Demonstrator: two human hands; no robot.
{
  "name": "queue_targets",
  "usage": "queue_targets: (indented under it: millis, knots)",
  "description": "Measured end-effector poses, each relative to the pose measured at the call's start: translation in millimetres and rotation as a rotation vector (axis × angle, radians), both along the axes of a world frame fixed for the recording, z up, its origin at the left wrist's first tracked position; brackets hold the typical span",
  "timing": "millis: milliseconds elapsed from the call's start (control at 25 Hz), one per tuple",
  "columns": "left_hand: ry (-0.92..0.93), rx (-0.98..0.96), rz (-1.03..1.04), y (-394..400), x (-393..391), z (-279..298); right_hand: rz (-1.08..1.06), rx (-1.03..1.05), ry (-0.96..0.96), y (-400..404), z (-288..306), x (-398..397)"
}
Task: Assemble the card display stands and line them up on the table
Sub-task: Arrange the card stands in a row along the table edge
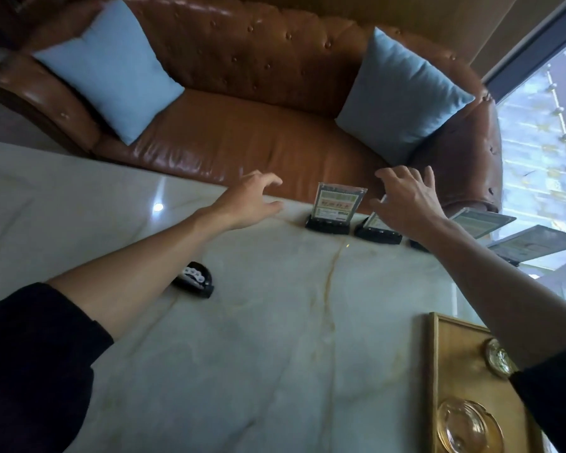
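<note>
Marble-look table (275, 354) w/ pale veining runs up to a tan tufted leather sofa (242, 125) carrying two light-blue cushions (108, 67), window at far right. Along the table's far edge sits a row of card display stands: one fully upright, clear holder w/ green-printed card in a black base (335, 207), a second (378, 228) just beside it to the right and partly hidden behind the right hand, then two more (481, 222) (533, 245) further right, leaning back steeply from this angle. Spare black base (195, 279) w/ white bits on it lies alone nearer the person, by the left forearm, well apart from the row, so prob. at least one stand left to build. Left hand (247, 202) is spread open, fingers loosely curled, holding nothing, hovering at the table edge left of the upright stand. Right hand (409, 201) also splayed wide, empty as far as visible, over the second stand; can't tell if the fingertips touch it. Both hands flank the leftmost stands, which reads as squaring or spacing them so the row stays straight along the edge. At bottom right a wooden tray (451, 354) w/ glass dishes (471, 426) stays out of the way.
</note>
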State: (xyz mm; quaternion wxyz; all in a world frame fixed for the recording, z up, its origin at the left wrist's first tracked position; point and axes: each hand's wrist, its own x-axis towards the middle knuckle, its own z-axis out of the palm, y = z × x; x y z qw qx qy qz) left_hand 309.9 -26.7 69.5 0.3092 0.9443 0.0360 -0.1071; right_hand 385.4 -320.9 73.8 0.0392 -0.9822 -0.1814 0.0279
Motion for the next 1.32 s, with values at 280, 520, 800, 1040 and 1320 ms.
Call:
queue_targets:
  millis: [280,520,800,1040,1320]
  knots:
    - [0.029,-0.013,0.254,95,-102,4,0.231,0.218,0.206,149,22,-94]
    - [0.067,0.034,0.523,142,-167,-17,0.261,0.299,0.643,238,-19,-171]
    - [0.118,-0.1,0.618,138,-169,-26,0.306,0.279,0.673,261,-40,-193]
    - [0.076,-0.125,0.436,131,-139,-22,0.179,0.349,0.502,254,-36,-158]
    - [-0.026,-0.145,0.142,108,-65,-5,0.093,0.402,0.418,245,-30,-91]
